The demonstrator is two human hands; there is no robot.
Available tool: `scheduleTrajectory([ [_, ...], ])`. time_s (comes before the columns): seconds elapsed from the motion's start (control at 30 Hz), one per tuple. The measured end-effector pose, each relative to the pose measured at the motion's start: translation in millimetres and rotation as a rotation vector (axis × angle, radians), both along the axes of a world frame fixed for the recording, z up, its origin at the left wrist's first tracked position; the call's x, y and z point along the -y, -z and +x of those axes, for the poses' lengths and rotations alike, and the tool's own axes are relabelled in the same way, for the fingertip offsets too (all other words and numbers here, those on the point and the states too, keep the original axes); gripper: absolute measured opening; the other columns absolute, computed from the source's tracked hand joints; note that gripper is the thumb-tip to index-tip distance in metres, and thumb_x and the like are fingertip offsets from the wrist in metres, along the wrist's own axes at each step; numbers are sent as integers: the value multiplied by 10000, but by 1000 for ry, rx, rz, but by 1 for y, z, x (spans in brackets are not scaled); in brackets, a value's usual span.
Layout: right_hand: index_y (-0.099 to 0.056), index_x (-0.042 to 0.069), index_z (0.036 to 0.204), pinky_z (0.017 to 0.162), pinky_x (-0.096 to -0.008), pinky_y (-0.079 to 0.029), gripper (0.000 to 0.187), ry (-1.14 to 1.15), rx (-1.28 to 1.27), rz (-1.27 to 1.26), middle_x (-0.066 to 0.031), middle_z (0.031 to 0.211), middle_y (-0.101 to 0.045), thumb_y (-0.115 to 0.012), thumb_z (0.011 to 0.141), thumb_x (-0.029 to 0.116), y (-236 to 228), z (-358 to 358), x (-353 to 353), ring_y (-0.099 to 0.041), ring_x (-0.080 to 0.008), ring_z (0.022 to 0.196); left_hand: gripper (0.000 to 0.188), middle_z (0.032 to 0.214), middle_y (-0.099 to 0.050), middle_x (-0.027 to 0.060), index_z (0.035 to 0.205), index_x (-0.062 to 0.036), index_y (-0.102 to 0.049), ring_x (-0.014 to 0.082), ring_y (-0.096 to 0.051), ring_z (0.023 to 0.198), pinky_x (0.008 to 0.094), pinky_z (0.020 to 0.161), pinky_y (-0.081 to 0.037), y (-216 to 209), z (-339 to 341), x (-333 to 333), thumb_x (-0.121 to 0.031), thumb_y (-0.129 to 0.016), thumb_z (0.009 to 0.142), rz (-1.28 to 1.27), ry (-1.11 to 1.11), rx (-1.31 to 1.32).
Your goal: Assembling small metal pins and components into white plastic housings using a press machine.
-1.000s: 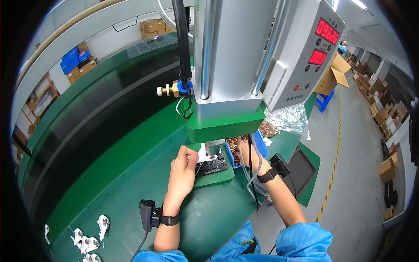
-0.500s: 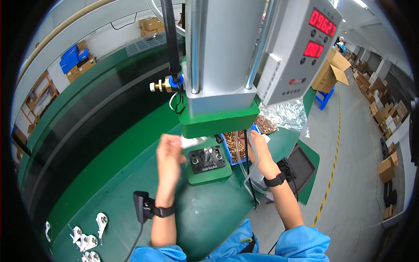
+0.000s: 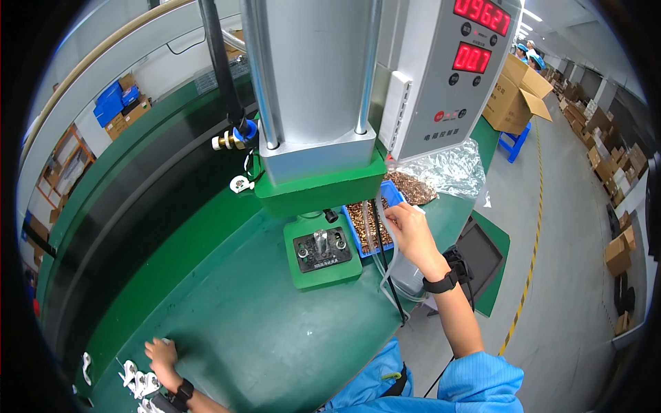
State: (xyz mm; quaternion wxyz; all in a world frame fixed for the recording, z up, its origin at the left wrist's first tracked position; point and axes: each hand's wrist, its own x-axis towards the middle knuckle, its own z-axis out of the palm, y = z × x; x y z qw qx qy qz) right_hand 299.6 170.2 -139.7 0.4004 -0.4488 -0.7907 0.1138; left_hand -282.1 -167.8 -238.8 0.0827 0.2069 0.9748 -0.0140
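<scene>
Stray part (image 3: 86, 369): 1 white piece, apart from the others, beyond the desk (image 3: 275, 323) at its left end.
White parts (image 3: 141, 383): clustered at the desk's left end, near its far edge; exact count not readable.
Left hand (image 3: 162, 358): just beside the cluster, fingers part curled; a white patch shows at the fingertips, but whether they grip it cannot be told.
Press (image 3: 322, 186): green head raised above its base (image 3: 323, 278), between the desk's far and near edges.
Jig (image 3: 322, 252): black plate on the base, 1 upright metal post at its middle.
Bin (image 3: 393, 193): blue, right of the base, toward the desk's right edge; holds copper pieces (image 3: 359, 219).
Right hand (image 3: 415, 237): at the bin's right edge, thumb and fingers drawn nearly together; whether a piece is pinched cannot be told.
Clear bag (image 3: 451, 170): crumpled, at the desk's right edge.
</scene>
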Motion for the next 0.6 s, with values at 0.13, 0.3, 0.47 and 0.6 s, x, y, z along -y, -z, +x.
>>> scheduleTrajectory([
  [0.13, -715, 1, 967, 736, -442, -557, 92, 10, -4, -30, -163, 902, -685, -717, 879, 26, 2, -1, 0, -694, -371, 848, 644, 1434, -374, 307, 1388, -15, -463, 499, -572, 1222, 498, 1022, -509, 9, -2, 9, -172, -809, 868, 223, -36, 5],
  [0.3, -715, 3, 961, 745, -443, -551, 89, -2, 1, -28, -157, 890, -685, -720, 878, 34, 3, -10, 2, -691, -362, 858, 591, 1179, -542, 149, 1378, -41, -487, 285, -602, 1034, 365, 894, -514, -63, 87, -90, -109, -798, 881, 849, 388, 261],
  [0.47, -714, 3, 956, 753, -439, -547, 91, 8, 49, -18, -152, 888, -685, -725, 873, 38, 9, 0, 5, -685, -354, 864, 616, 1003, -720, 70, 1389, -63, -480, 144, -669, 867, 280, 760, -534, -133, 250, -202, -126, -820, 879, 1087, 906, 597],
  [0.6, -714, 1, 957, 762, -433, -544, 96, 5, 75, -34, -148, 891, -683, -729, 872, 44, 6, 8, 13, -684, -346, 865, 662, 984, -773, 183, 1326, -66, -536, 302, -761, 850, 374, 746, -562, -147, 294, -237, -306, -883, 816, 935, 1065, 460],
])
